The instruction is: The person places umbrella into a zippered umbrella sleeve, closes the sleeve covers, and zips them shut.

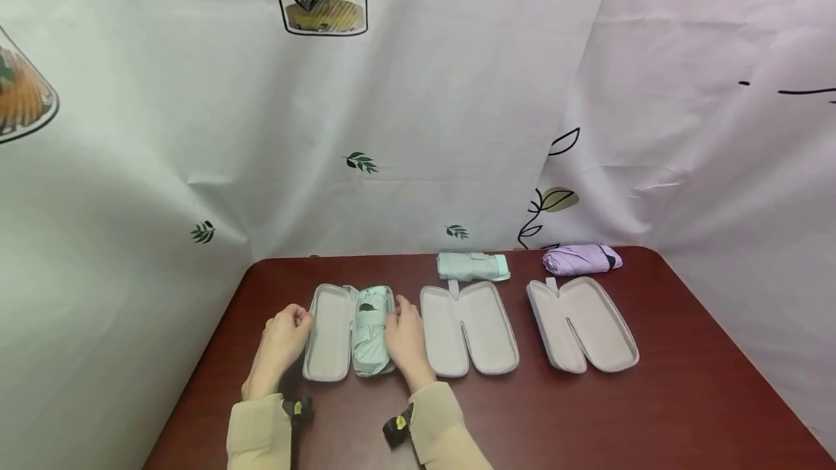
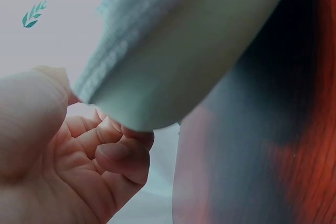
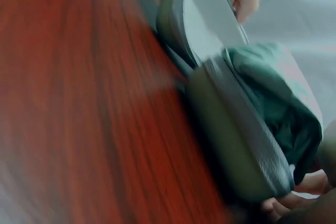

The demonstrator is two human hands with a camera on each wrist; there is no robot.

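Observation:
An opened zip case (image 1: 329,339) with a pale lining lies on the left of the table. Its right half holds a folded mint-green umbrella (image 1: 371,332), banded round the middle and bulging above the rim. My left hand (image 1: 284,339) pinches the outer edge of the left half between thumb and curled fingers. In the left wrist view, that rounded case corner (image 2: 157,93) shows its zip teeth. My right hand (image 1: 406,339) grips the case's right edge beside the umbrella. From the right wrist, its fingers (image 3: 294,203) appear under the case edge, partly hidden.
Two more opened cases, one in the middle (image 1: 493,336) and one on the right (image 1: 601,325), lie on the dark red table (image 1: 555,426). Behind them are a pale green folded umbrella (image 1: 470,265) and a purple one (image 1: 581,259). A patterned white cloth (image 1: 418,107) hangs behind the table.

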